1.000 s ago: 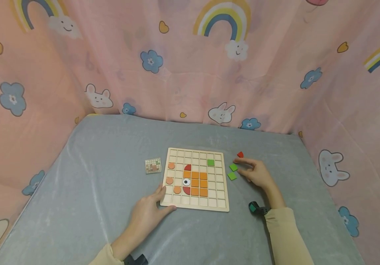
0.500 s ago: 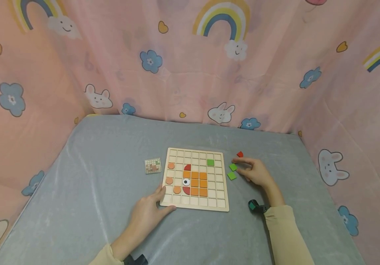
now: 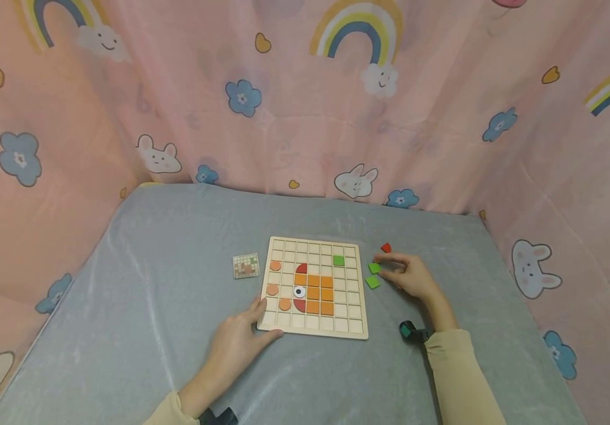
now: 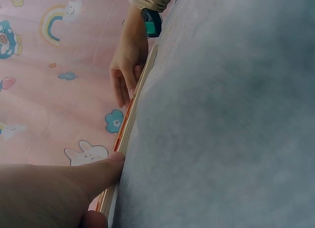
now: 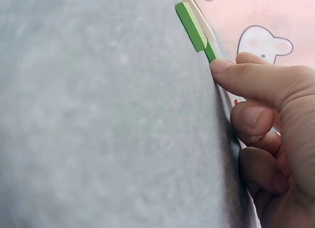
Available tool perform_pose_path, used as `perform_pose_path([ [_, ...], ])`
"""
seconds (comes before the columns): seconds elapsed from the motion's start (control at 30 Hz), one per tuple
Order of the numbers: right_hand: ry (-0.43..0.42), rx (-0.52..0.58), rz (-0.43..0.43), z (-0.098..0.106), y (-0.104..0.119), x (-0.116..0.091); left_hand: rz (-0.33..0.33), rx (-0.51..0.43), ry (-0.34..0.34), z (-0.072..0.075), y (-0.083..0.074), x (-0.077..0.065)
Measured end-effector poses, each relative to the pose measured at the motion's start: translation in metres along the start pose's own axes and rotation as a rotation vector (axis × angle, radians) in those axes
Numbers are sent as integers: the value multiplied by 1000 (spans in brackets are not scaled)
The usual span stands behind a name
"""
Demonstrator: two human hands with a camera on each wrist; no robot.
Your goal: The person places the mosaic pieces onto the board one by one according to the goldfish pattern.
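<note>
In the head view, a square wooden grid board (image 3: 349, 328) lies on the table with flat tiles in its cells. My left hand (image 3: 234, 337) holds its near left corner, fingers on the left edge and thumb on the near edge. My right hand (image 3: 412, 277) is beside the board's right edge, thumb and index finger pinching a green square tile (image 3: 374, 268) on the cloth. In the right wrist view the thumb (image 5: 224, 66) touches that tile's end. Another green square tile (image 3: 372, 282) lies just nearer, and a red quarter-round tile (image 3: 386, 248) lies beyond the index finger.
On the board are orange squares (image 3: 326, 295), red quarter-rounds (image 3: 300, 306), salmon discs (image 3: 284, 304), an eye tile (image 3: 299, 291) and one green square (image 3: 338, 261). A small pattern card (image 3: 245, 266) lies left of it. Grey cloth covers the table (image 3: 177, 236); a pink curtain (image 3: 283, 141) stands behind.
My right index finger and thumb have shifted slightly left, closing around the farther green tile, which has barely moved. My left hand and the board have stayed in place.
</note>
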State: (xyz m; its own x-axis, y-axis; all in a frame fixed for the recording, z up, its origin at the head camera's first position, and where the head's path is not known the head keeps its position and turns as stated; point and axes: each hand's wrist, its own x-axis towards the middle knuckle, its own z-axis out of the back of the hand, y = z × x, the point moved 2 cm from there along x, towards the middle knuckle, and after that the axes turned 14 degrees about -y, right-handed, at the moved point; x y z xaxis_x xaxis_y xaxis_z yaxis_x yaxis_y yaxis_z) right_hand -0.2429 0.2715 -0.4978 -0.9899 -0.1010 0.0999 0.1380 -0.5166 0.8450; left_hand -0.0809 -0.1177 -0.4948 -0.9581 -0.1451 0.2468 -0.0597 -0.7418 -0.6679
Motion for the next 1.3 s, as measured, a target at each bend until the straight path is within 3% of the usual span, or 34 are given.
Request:
perform_pose_path([
  [0.53, -131, -77, 24, 0, 7, -4, 2, 7, 2, -1, 1, 0],
  [0.93, -189, -176, 199, -6, 47, 3, 4, 7, 4, -1, 1, 0],
  [1.3, -178, -130, 253, -34, 78, 5, 6, 11, 4, 0, 0, 1],
])
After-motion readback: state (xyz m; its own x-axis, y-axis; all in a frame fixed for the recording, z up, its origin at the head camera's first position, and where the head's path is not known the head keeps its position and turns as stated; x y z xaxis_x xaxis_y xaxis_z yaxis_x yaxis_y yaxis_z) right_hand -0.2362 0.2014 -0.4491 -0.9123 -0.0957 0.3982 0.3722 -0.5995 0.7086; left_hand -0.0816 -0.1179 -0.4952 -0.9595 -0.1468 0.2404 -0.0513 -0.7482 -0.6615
